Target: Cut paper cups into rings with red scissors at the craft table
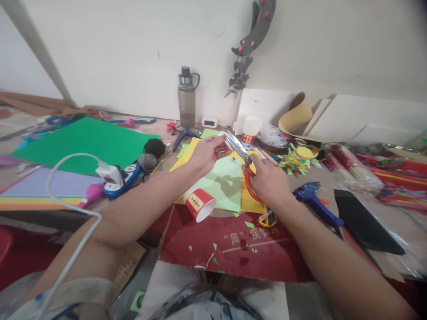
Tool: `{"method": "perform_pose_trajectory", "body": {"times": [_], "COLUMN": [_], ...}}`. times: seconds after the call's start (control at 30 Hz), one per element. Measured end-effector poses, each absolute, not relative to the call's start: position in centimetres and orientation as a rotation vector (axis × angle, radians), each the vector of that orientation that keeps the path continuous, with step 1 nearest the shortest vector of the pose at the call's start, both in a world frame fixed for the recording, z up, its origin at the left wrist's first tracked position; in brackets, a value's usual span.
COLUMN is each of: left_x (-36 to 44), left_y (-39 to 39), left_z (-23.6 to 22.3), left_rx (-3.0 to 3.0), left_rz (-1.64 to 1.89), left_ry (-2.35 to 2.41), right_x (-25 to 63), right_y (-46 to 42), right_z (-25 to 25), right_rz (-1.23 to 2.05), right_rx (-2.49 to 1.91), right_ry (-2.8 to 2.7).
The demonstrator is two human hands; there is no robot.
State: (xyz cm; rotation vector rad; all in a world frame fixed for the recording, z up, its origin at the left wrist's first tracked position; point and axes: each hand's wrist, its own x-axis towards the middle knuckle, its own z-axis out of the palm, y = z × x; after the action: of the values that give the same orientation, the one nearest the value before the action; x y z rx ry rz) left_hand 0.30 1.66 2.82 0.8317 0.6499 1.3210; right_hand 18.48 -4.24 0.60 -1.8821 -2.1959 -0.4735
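My left hand pinches a small white piece, probably paper, between thumb and fingertips. My right hand grips a pair of scissors with orange handles. Their blades point up and left, reaching the white piece at my left fingertips; whether they touch it I cannot tell. Below both hands lies pale green paper on top of yellow paper. A red and white paper cup lies tipped on its side under my left forearm.
Right of my right hand are a blue glue gun and a black tablet-like slab. Behind stand a water bottle, a small clock and an upright cup. Green card and a power strip lie left.
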Motion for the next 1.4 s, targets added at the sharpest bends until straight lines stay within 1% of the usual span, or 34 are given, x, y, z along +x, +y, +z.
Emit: {"method": "perform_pose_trajectory", "body": {"times": [0.3, 0.47, 0.8, 1.17, 1.4], "left_x": [0.1, 0.2, 0.4, 0.4, 0.0], "left_y": [1.9, 1.8, 1.6, 1.5, 2.1], "left_z": [2.7, 2.6, 2.1, 2.5, 2.3], "left_rx": [0.878, 0.937, 1.082, 1.03, 0.848], "left_rz": [1.349, 1.385, 1.325, 1.332, 1.293], "left_ry": [0.67, 0.687, 0.661, 0.683, 0.648], "right_x": [18.3, 18.3, 18.0, 17.9, 17.8], "right_y": [-4.5, -4.3, -4.7, -4.8, -4.8], "right_z": [1.2, 0.8, 1.5, 2.0, 2.0], "right_rz": [-0.379, -0.395, -0.355, -0.29, -0.3], "right_rx": [-1.925, -1.909, -1.945, -1.96, -1.97], "right_ry": [-2.248, -2.226, -2.2, -2.237, -2.251]}}
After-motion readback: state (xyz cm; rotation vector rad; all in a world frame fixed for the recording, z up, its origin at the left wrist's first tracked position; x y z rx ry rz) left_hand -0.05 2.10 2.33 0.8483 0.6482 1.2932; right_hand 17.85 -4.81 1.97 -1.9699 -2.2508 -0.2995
